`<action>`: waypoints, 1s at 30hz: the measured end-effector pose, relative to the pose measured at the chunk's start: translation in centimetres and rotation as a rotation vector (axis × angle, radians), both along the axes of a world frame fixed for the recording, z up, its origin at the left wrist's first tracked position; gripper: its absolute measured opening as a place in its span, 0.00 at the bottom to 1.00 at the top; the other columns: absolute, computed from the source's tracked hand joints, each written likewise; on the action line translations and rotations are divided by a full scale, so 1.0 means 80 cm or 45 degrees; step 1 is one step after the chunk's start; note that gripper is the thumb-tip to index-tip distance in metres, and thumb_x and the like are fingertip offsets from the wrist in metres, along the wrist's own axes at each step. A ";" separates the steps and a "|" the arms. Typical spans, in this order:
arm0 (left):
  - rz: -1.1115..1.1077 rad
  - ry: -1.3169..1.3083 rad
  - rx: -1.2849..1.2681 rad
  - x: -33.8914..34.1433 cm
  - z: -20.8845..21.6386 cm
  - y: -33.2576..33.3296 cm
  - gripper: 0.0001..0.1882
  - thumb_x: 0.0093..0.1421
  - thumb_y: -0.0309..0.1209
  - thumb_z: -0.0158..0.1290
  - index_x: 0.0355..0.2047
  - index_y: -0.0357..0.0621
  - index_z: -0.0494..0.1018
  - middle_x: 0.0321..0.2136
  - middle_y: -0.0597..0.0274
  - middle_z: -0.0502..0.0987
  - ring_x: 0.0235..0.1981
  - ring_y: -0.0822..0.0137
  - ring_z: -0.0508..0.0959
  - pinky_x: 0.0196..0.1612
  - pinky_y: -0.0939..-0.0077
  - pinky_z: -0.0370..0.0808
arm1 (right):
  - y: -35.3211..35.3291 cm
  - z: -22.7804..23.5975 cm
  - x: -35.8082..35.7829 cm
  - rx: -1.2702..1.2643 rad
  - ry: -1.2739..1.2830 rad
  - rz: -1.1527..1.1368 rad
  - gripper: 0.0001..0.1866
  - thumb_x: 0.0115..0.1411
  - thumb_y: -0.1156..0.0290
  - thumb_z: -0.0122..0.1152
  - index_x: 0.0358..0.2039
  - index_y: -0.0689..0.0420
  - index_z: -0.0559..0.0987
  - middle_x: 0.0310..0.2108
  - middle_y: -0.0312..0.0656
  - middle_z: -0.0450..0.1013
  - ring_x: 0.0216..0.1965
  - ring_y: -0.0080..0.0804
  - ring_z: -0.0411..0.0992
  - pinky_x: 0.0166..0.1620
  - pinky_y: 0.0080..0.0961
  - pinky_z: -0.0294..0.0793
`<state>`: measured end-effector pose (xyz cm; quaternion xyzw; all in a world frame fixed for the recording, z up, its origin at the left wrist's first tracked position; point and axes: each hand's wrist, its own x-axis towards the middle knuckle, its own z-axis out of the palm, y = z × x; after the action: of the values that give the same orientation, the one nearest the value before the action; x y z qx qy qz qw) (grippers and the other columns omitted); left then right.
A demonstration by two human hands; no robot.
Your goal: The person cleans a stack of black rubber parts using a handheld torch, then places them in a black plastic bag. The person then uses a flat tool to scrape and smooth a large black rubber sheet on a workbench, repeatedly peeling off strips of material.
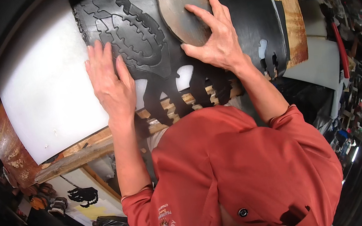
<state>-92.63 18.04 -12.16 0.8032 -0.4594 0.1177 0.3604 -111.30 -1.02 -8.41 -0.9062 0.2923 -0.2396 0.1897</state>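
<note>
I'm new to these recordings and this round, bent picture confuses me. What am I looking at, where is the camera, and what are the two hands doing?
The camera sits on a person's head and looks down, and its wide lens bends straight edges. The red shirt at the bottom is the person's own. Both bare hands lie flat on a black cut-out sheet with toothed, jigsaw-like outlines, which lies over a white board on a wooden frame. The left hand presses the sheet's left edge. The right hand rests on a grey curved piece on top of the sheet. Neither hand grips anything; the fingers are spread open.
</note>
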 end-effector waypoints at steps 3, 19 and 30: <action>-0.008 -0.002 -0.009 0.001 -0.002 0.000 0.21 0.67 0.23 0.57 0.60 0.37 0.75 0.63 0.43 0.75 0.67 0.40 0.71 0.71 0.43 0.64 | 0.000 0.000 0.001 -0.051 -0.052 -0.002 0.42 0.37 0.60 0.77 0.59 0.53 0.82 0.69 0.66 0.58 0.65 0.65 0.62 0.61 0.52 0.74; -0.561 0.371 -0.231 -0.144 0.016 0.066 0.09 0.57 0.18 0.64 0.36 0.41 0.78 0.34 0.57 0.84 0.33 0.57 0.83 0.37 0.65 0.78 | -0.004 -0.017 -0.001 -0.143 -0.212 0.092 0.38 0.39 0.59 0.75 0.56 0.49 0.83 0.66 0.65 0.60 0.62 0.65 0.64 0.61 0.54 0.74; -0.485 0.076 -0.245 -0.154 0.000 0.062 0.10 0.55 0.21 0.67 0.35 0.47 0.78 0.33 0.64 0.82 0.32 0.58 0.79 0.36 0.64 0.73 | -0.010 0.007 -0.041 -0.024 -0.307 0.154 0.35 0.53 0.52 0.77 0.57 0.59 0.80 0.55 0.58 0.75 0.58 0.56 0.71 0.60 0.49 0.73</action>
<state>-104.94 23.03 -12.15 0.6670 -0.5787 0.0667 0.4646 -114.59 -1.79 -7.87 -0.8885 0.2099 -0.3378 0.2291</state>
